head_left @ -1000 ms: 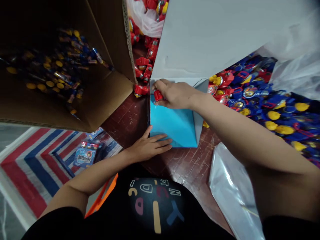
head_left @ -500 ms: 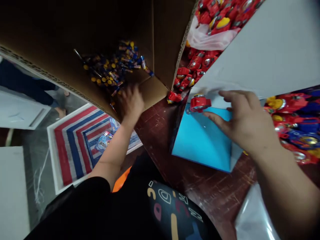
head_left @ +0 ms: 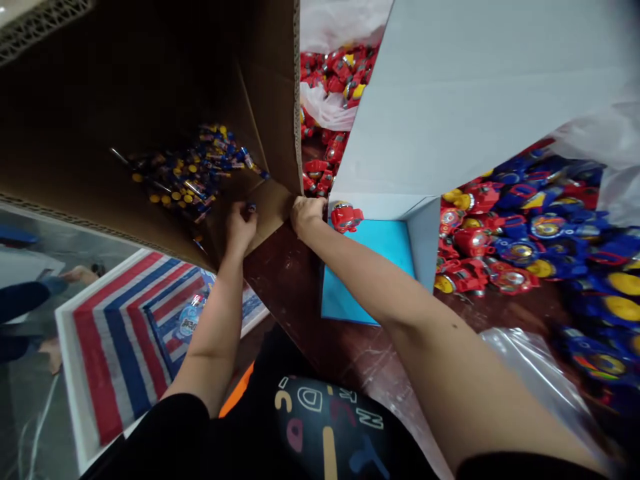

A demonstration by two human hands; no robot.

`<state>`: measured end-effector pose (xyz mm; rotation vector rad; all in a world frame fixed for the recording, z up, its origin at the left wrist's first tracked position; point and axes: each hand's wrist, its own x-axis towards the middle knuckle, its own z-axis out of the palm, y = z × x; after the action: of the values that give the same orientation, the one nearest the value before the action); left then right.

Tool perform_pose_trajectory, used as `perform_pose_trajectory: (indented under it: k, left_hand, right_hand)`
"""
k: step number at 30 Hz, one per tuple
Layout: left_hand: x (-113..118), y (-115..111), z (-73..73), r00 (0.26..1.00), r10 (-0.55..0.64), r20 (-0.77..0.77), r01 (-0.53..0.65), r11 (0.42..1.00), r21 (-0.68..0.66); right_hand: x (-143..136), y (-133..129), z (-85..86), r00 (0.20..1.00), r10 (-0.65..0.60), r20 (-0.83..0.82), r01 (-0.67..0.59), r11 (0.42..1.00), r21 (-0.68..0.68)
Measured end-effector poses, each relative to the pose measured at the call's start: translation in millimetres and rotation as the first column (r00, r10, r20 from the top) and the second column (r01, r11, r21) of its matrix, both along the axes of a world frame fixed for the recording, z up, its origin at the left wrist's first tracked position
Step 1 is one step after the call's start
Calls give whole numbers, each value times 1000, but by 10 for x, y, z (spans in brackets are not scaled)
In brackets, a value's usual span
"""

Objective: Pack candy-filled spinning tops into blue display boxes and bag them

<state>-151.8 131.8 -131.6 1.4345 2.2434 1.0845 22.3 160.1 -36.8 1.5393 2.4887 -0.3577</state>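
My left hand [head_left: 241,231] is inside the cardboard box [head_left: 270,107], its fingers closed around a small blue tube [head_left: 251,209]. Beyond it, many small blue tubes with yellow ends [head_left: 187,177] lie heaped on the box floor. My right hand [head_left: 307,216] is at the box's front corner, fingers curled; what they grip is hidden. Just to its right, a red toy [head_left: 346,217] with a round silver-rimmed part sits in a light blue-bottomed carton [head_left: 350,300]. My right forearm passes over that carton.
Red toys [head_left: 320,170] lie behind the box with thin plastic. Red and blue toys [head_left: 520,233] pile up on the right of the dark red table [head_left: 290,293]. A tray lined with striped cloth [head_left: 115,320] is at lower left. A person's feet [head_left: 50,353] show at far left.
My right hand has left the red toy in the carton and moved left to the box corner. My left hand has closed on a small tube. The view has shifted right.
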Motion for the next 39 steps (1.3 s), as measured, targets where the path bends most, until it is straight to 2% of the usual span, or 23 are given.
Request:
perform_pose_trajectory:
  k: [4, 6, 7, 8, 10, 12, 13, 15, 17, 19, 21, 23, 24, 26, 28, 29, 30, 32, 33, 34, 36, 37, 39]
  left_hand:
    - [139, -386, 4, 969, -97, 226, 70, 990, 125]
    - [189, -622, 46, 842, -218, 493, 139, 971, 192]
    - [216, -736, 78, 723, -279, 631, 176, 959, 223]
    - [248, -841, 114, 585, -329, 742, 212, 944, 251]
    - [329, -1015, 188, 363, -392, 845, 301, 908, 292]
    - [423, -1131, 256, 240, -449, 861, 383, 858, 341]
    - [466, -1169, 289, 206, -482, 852, 426, 828, 365]
    - [525, -1216, 360, 240, -558, 794, 527, 762, 376]
    - [547, -1240, 444, 361, -642, 677, 626, 704, 334]
    - [553, -1259, 535, 452, -704, 548, 690, 666, 286]
    - [575, -1286, 611, 473, -752, 459, 735, 624, 265]
    - [627, -1319, 646, 502, -806, 314, 763, 584, 277]
    - [662, -1335, 643, 541, -817, 197, 763, 576, 294]
    - [732, -1350, 604, 628, -773, -90, 747, 566, 348]
    - [773, -1332, 542, 643, -700, -311, 760, 532, 374]
    - [777, -1309, 514, 622, -699, -353, 780, 512, 360]
    - [771, -1281, 494, 596, -723, -349, 800, 496, 337]
    - [739, -1221, 479, 558, -795, -237, 821, 488, 295]
    - [721, -1197, 482, 546, -822, -159, 823, 491, 285]
    - [707, -1181, 487, 533, -842, -87, 824, 493, 279]
    - [705, -1180, 487, 502, -864, 17, 830, 488, 269]
    - [717, -1194, 475, 495, -868, 44, 832, 487, 266]
    - [761, -1248, 425, 511, -858, 50, 821, 505, 268]
  right_hand:
    - [94, -95, 65, 994, -57, -93, 57, 998, -9]
    - [310, -251, 165, 983, -21, -183, 24, 1000, 19]
    - [448, -334, 210, 956, 12, -292, -7, 1000, 21]
    - [594, -417, 240, 895, 39, -444, -41, 999, 5]
    - [863, -569, 232, 648, 13, -761, -112, 991, -79]
    - [1052, -699, 142, 398, -105, -911, -150, 973, -177]
    - [1113, -755, 82, 352, -141, -925, -145, 968, -203]
    - [1190, -843, -21, 337, -116, -934, -108, 981, -161]
    - [1242, -902, -59, 323, 28, -946, -94, 996, -3]
    - [1291, -949, -29, 288, 204, -936, -113, 977, 179]
    - [1329, -1009, 26, 263, 318, -911, -151, 946, 287]
    - [1337, -1104, 55, 270, 314, -910, -147, 948, 283]
    - [1331, -1164, 52, 271, 246, -931, -102, 969, 226]
    - [1314, -1293, 13, 235, -44, -971, 30, 999, -38]
    - [1339, -1396, -43, 185, -393, -901, 87, 920, -383]
    - [1384, -1426, -67, 199, -498, -844, 72, 867, -494]
    - [1452, -1440, -83, 252, -519, -817, 50, 850, -525]
    - [1645, -1423, -92, 427, -318, -847, 24, 940, -341]
    - [1753, -1400, -86, 526, -128, -840, -1, 988, -151]
    - [1854, -1374, -76, 617, 78, -783, -53, 997, 58]
    - [2008, -1331, -50, 711, 403, -576, -206, 903, 377]
    - [2052, -1321, -37, 719, 494, -488, -267, 845, 463]
    - [2085, -1327, -13, 726, 526, -442, -268, 809, 523]
